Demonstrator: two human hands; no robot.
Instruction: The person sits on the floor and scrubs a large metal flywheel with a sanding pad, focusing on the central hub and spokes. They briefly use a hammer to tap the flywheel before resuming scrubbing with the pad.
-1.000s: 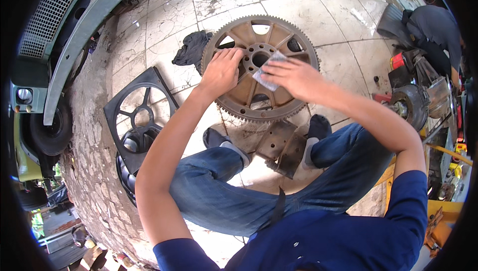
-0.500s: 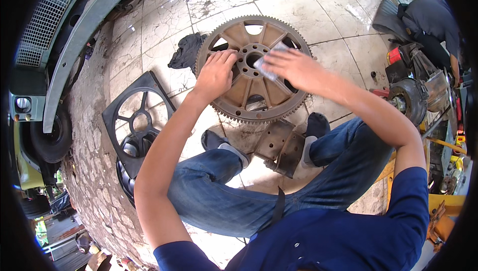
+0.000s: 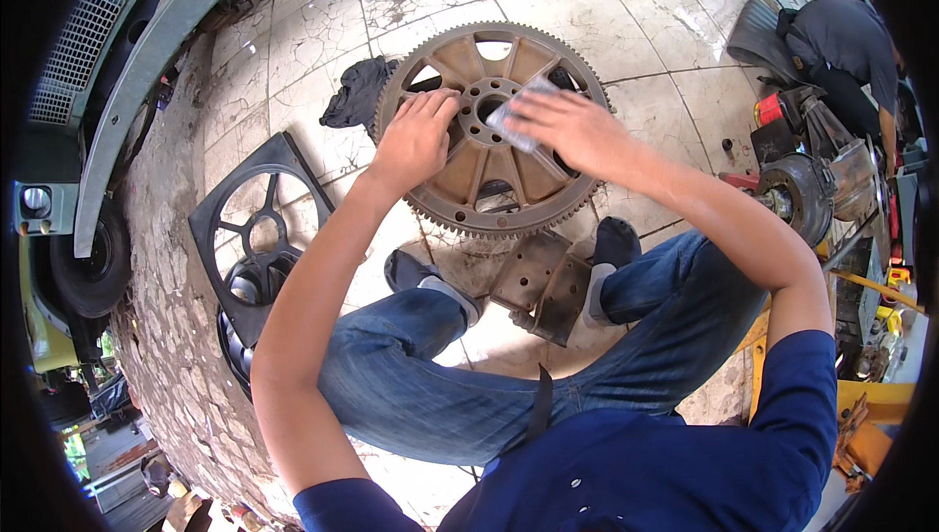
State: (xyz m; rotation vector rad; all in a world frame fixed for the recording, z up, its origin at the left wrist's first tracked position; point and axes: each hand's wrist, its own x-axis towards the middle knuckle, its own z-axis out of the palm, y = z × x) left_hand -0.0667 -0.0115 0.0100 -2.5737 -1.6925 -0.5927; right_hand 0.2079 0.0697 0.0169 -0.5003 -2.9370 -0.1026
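A large rust-brown flywheel [image 3: 479,180] with a toothed rim lies level in front of me, with holes around its hub and gaps between its spokes. My left hand [image 3: 415,141] grips it left of the hub, fingers bent over a spoke. In my right hand [image 3: 572,131] is a thin grey sheet [image 3: 518,119], pressed on the wheel at the right of the hub. Whether the sheet is cloth or abrasive paper I cannot tell. Below the wheel, between my feet, sits a rusty metal bracket [image 3: 533,283] with bolt holes.
Black cloth [image 3: 357,92] lies left of the wheel. A black fan shroud [image 3: 210,224] leans at the left, near a vehicle with a grey bumper [image 3: 122,92]. At the right are a brake drum assembly [image 3: 797,190] and another person [image 3: 846,53] bending over.
The grey sheet and my right hand have shifted slightly across the spokes near the hub. My left hand stays on the flywheel. The whole view has moved a little.
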